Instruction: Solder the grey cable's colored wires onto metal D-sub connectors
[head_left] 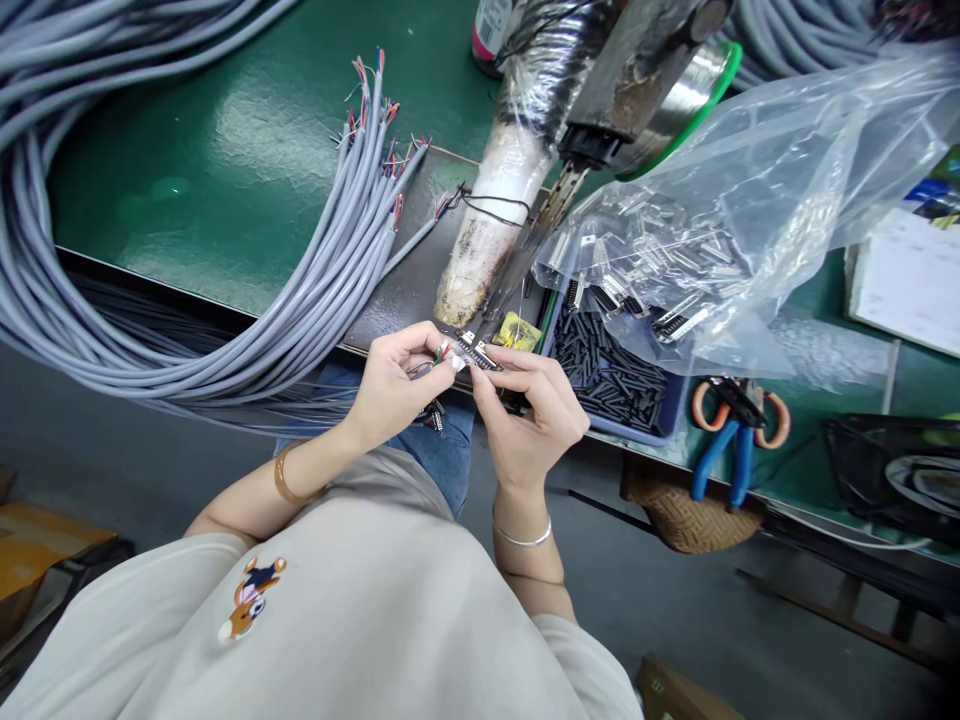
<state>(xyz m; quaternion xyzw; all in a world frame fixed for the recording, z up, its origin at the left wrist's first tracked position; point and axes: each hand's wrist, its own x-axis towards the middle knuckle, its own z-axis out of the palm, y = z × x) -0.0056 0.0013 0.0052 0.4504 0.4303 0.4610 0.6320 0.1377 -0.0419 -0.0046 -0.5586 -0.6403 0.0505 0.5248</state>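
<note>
Bare forearms (319, 465) angled inward, both hands (534, 412) close together, thumbs (436, 379) and fingers (525, 362) in pinches.

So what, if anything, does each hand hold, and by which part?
Left fingers: thin coloured wires, near their ends. Right fingers: black-and-silver elongated connector, by one end.

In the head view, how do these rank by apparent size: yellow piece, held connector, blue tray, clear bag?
1. Clear bag
2. Blue tray
3. Held connector and yellow piece: too alike to rank
</note>
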